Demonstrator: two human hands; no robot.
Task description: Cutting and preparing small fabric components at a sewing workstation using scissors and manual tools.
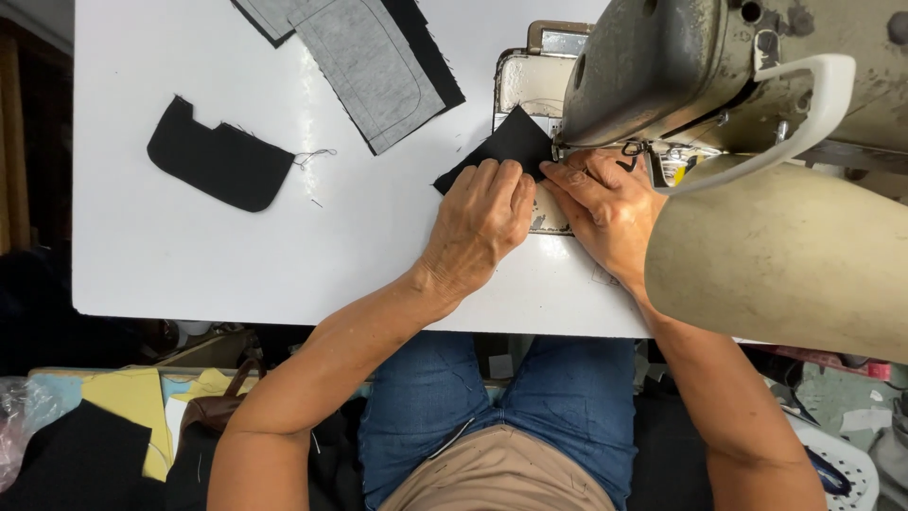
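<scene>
On a white desk [189,255], left hand [478,227] and right hand [605,203] press flat fingers on a small black fabric piece [506,147], seemingly light, limp, best steered by edges, at a grey sewing machine's [662,66] needle.

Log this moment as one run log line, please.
left hand flat on black fabric piece | right hand beside needle area | sewing machine | white table

Sewing machine head [662,66] conceals the needle and part of the black fabric piece [506,144]; right hand [605,203] fingertips vanish beneath it. Grey fabric pieces [369,57] are cropped by the upper edge.
</scene>
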